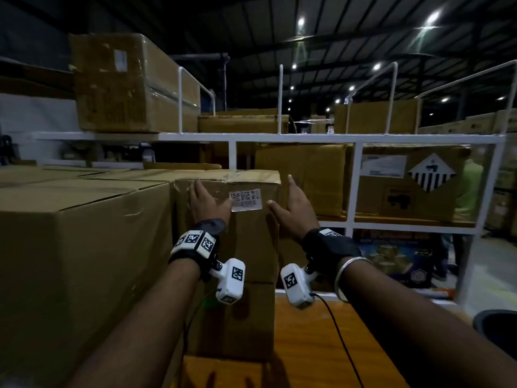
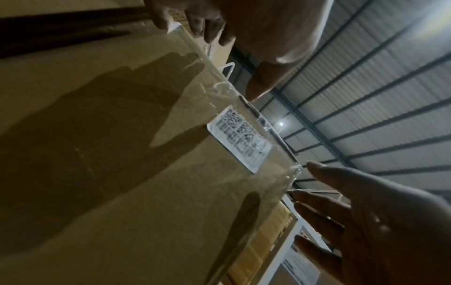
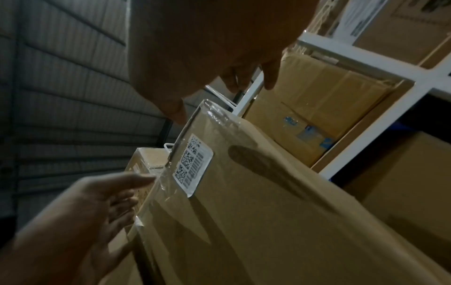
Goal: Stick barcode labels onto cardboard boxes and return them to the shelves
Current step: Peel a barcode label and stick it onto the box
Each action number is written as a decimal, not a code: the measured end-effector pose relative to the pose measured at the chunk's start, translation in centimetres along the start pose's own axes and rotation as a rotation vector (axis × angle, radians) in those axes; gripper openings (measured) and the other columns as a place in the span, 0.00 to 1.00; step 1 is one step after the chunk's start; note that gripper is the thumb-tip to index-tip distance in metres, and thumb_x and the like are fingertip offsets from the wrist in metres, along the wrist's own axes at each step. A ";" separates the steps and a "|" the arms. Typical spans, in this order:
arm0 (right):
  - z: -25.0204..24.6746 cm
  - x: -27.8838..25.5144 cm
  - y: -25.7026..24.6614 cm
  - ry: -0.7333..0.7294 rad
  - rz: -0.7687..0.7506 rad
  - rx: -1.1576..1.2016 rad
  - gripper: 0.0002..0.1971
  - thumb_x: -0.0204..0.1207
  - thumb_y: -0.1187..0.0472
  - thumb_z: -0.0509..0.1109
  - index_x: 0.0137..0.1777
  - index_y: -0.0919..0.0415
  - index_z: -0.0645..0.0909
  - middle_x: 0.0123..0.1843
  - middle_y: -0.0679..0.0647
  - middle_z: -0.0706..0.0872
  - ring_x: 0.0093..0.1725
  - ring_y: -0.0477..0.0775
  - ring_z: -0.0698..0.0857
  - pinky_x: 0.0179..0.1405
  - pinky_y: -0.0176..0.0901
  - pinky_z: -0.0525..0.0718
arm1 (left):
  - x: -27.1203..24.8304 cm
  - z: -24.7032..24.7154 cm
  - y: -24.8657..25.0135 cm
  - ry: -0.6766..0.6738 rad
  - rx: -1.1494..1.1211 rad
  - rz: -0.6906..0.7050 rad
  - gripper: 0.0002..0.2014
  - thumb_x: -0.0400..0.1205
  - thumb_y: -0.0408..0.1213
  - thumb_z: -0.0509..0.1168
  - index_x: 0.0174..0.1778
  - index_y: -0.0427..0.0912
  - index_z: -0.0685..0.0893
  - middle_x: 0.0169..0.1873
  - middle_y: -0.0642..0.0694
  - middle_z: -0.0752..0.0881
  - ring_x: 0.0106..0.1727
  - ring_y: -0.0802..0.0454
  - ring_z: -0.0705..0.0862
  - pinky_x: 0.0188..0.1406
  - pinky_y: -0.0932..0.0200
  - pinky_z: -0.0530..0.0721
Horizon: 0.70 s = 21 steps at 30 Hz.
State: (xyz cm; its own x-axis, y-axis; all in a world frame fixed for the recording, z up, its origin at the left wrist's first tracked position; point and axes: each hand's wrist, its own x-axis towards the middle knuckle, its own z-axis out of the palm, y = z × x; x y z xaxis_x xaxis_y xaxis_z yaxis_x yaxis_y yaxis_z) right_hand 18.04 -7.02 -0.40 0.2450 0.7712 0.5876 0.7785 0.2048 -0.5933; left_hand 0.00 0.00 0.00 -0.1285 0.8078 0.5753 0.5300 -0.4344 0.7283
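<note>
A tall cardboard box stands upright in front of me with clear tape over its top edge. A white barcode label sticks on its front face near the top; it also shows in the wrist views as the label and the label. My left hand lies with straight fingers over the upper left of that face, just left of the label. My right hand is spread at the box's upper right edge. Both hands cast shadows on the cardboard; I cannot tell whether they touch it. Neither holds anything.
A large cardboard box stands tight against the left side. Behind is a white metal shelf holding several boxes, with a wrapped box on top. An orange surface lies below. A person in green stands far right.
</note>
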 end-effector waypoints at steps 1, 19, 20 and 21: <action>0.4 0.4 -0.2 -0.004 0.022 0.035 0.45 0.83 0.46 0.69 0.90 0.53 0.44 0.87 0.59 0.62 0.84 0.60 0.64 0.81 0.55 0.67 | 0.0 -0.2 -0.3 -0.004 -0.008 -0.018 0.48 0.78 0.41 0.74 0.85 0.36 0.50 0.85 0.37 0.52 0.85 0.40 0.52 0.83 0.46 0.53; 4.0 3.4 -0.2 0.046 0.039 0.143 0.43 0.67 0.58 0.86 0.79 0.42 0.67 0.70 0.57 0.84 0.68 0.60 0.83 0.66 0.55 0.86 | 2.3 -0.2 -4.6 -0.031 -0.023 -0.264 0.57 0.73 0.46 0.78 0.86 0.35 0.44 0.85 0.38 0.46 0.84 0.38 0.54 0.82 0.45 0.59; 4.1 3.4 -0.2 0.052 0.036 0.132 0.45 0.66 0.59 0.87 0.79 0.42 0.67 0.71 0.58 0.84 0.68 0.61 0.83 0.67 0.55 0.85 | 2.4 -0.3 -4.6 -0.031 -0.030 -0.276 0.58 0.73 0.46 0.79 0.86 0.36 0.44 0.85 0.38 0.47 0.84 0.37 0.55 0.81 0.44 0.59; 4.1 3.3 -0.2 0.061 0.031 0.122 0.45 0.65 0.59 0.87 0.79 0.43 0.67 0.70 0.58 0.84 0.68 0.61 0.83 0.67 0.56 0.85 | 2.5 -0.3 -4.6 -0.029 -0.034 -0.284 0.59 0.72 0.47 0.79 0.86 0.37 0.43 0.85 0.38 0.47 0.84 0.37 0.55 0.81 0.43 0.60</action>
State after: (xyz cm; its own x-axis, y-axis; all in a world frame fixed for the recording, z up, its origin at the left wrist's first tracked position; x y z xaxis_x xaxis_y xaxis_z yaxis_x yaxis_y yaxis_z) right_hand 16.32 -2.04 -0.64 0.3058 0.7408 0.5980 0.6944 0.2561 -0.6724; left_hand -2.98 3.87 -1.84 -0.2431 0.9101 0.3356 0.4475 -0.2017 0.8713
